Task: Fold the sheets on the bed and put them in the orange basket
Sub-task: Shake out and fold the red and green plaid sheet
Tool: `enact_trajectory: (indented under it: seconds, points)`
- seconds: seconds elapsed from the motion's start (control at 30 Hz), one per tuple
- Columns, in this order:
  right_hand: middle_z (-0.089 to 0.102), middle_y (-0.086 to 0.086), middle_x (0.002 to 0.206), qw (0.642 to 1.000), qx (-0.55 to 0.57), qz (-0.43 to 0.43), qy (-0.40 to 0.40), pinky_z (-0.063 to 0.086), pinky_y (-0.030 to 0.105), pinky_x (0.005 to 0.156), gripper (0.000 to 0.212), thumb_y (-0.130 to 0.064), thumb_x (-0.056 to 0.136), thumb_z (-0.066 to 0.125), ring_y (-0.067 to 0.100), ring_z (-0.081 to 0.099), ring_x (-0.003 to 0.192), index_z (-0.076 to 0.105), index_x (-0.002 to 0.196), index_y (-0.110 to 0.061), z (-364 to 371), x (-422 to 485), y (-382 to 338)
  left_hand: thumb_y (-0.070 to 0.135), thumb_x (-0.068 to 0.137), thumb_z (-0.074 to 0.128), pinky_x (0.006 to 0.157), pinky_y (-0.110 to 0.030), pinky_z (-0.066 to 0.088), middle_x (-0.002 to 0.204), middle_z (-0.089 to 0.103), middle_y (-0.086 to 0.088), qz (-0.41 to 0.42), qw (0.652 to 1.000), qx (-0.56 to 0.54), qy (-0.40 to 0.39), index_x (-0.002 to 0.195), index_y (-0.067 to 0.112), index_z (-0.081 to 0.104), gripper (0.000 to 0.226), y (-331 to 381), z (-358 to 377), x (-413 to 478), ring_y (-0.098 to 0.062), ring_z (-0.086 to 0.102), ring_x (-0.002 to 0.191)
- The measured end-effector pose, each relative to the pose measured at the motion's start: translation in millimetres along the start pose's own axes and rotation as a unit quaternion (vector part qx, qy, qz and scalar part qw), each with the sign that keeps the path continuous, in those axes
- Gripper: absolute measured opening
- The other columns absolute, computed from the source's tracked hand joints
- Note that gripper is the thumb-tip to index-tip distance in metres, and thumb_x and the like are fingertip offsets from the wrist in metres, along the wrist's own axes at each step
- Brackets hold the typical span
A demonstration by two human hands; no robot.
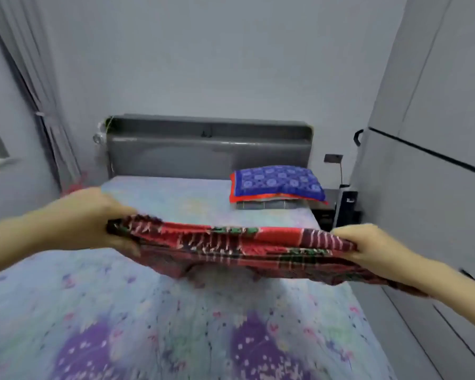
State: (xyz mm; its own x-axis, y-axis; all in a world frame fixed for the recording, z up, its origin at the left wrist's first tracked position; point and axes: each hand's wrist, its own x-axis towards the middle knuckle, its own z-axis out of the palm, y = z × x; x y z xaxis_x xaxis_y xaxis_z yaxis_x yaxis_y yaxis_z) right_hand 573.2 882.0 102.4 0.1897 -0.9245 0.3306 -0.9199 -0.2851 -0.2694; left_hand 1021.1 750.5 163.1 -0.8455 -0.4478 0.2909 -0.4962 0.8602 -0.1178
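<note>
Sheet: the red plaid sheet (231, 248) is held in the air above the bed (121, 311), folded into a thick, flat bundle and stretched between both hands, clear of the mattress.
Left hand: the left hand (93, 215) is closed round the bundle's left end, with the layers pinched between palm and curled fingers.
Right hand: the right hand (368, 244) is clamped on the right end, thumb over the top; the grip underneath is blurred.
Step in hand: folding is judged done or nearly done, and the bundle looks ready for the carry.
Doing it well: both ends should be kept squeezed so the layers are not let slide apart. The bundle should be held level, as the lower folds sag at the near right edge. That loose underside is best gathered in before anything is moved.
Basket: the orange basket is not seen in this view, so it must be found before the bundle can be set down.
Bed cover: a pale floral cover is spread over the bed beneath the bundle.
Far corner: a blue pillow (277, 185) with an orange border is stacked on a grey folded piece beside the grey headboard (203, 152).
Edges: a wardrobe (422, 187) stands on the right and a curtain (39, 105) hangs on the left.
</note>
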Motion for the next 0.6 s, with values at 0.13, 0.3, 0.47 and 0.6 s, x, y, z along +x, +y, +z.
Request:
enact_trajectory:
  seconds: [0.13,0.3,0.47,0.6]
  points:
    - [0.070,-0.004,0.084,0.963,0.060,0.112,-0.236,0.053,0.034,0.074,0.026,-0.044,0.080,0.070,0.011,0.065,0.078,0.067,0.087,-0.020,93,-72,-12,0.055,0.082,0.061,0.071,-0.020,0.042,0.076,0.066,0.016,-0.107,0.944,-0.056,-0.307,0.083,0.023,0.060,0.031,41,116,-78,0.002,0.056,0.069]
    - [0.065,0.007,0.078,0.909,0.115,0.178,-0.358,0.048,0.027,0.066,0.028,-0.035,0.077,0.076,0.015,0.059,0.069,0.062,0.084,-0.012,175,-150,-44,0.031,0.085,0.063,0.074,-0.020,0.032,0.105,0.061,-0.009,-0.145,0.902,-0.104,-0.393,0.080,0.025,0.058,0.010,76,218,-166,-0.024,0.057,0.101]
    - [0.056,0.001,0.080,0.884,-0.044,0.128,-0.447,0.038,0.032,0.064,0.014,-0.009,0.071,0.057,0.021,0.052,0.079,0.047,0.072,-0.019,235,-236,-55,0.022,0.087,0.051,0.084,-0.026,0.037,0.087,0.053,0.009,-0.198,0.885,-0.063,-0.417,0.099,0.024,0.064,0.018,135,273,-269,-0.020,0.055,0.107]
    - [0.061,-0.001,0.081,0.871,-0.142,0.087,-0.463,0.023,0.024,0.047,0.030,-0.001,0.067,0.055,0.023,0.059,0.082,0.043,0.069,-0.029,240,-305,-59,0.008,0.078,0.042,0.089,-0.026,0.042,0.125,0.055,0.008,-0.193,0.883,-0.054,-0.424,0.125,0.034,0.058,0.056,184,283,-349,-0.017,0.053,0.113]
